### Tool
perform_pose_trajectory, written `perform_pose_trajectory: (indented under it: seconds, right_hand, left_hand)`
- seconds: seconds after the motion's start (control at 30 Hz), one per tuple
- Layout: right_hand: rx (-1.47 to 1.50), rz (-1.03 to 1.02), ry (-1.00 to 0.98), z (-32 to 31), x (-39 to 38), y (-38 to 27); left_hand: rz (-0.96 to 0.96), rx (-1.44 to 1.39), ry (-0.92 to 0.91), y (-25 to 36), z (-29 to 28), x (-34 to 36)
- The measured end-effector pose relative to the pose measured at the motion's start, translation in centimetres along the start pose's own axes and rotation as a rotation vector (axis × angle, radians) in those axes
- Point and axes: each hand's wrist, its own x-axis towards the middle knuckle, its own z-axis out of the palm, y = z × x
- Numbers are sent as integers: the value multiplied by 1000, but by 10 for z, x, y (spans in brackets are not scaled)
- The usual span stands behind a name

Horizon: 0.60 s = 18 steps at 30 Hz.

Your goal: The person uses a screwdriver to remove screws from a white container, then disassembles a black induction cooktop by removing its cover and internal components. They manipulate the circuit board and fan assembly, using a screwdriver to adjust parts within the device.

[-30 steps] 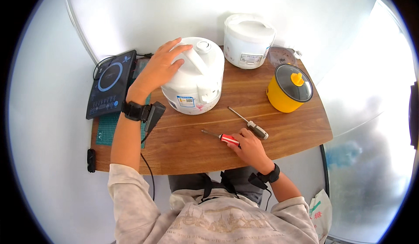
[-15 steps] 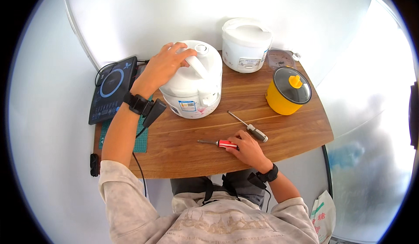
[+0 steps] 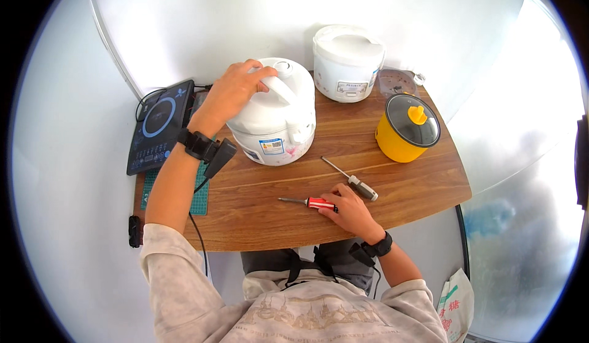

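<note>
A large white rice cooker (image 3: 276, 113) stands upright left of centre, its carrying handle (image 3: 279, 90) raised across the lid. The fingers of my left hand (image 3: 236, 88) are curled over the far left end of that handle. Near the front edge lies a red-handled screwdriver (image 3: 319, 203), its shaft pointing left. My right hand (image 3: 350, 211) closes round the butt of its grip, which is partly hidden by the fingers. Just beyond that hand, a second screwdriver (image 3: 362, 188) with a grey and dark handle rests on the wooden table (image 3: 245, 220).
Behind stands a smaller white rice cooker (image 3: 348, 67). A yellow pot (image 3: 399, 140) with a glass lid is at the right, a clear plastic tray (image 3: 396, 83) behind it. On the left, a black induction cooker (image 3: 159, 122) leans over a green cutting mat (image 3: 199, 202).
The large rice cooker has turned slightly under my left hand, its front label and latch shifting right. My right hand stays on the red screwdriver.
</note>
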Motion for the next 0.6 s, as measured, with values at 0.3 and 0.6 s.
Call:
perform_pose_trajectory:
  seconds: [0.3,0.6]
  right_hand:
    - [15,-27,23,-1,0,3]
    - [-1,-40,21,1,1,6]
  left_hand:
    - [-85,-54,146,-12,7,-2]
    - [-241,-39,193,-33,4,4]
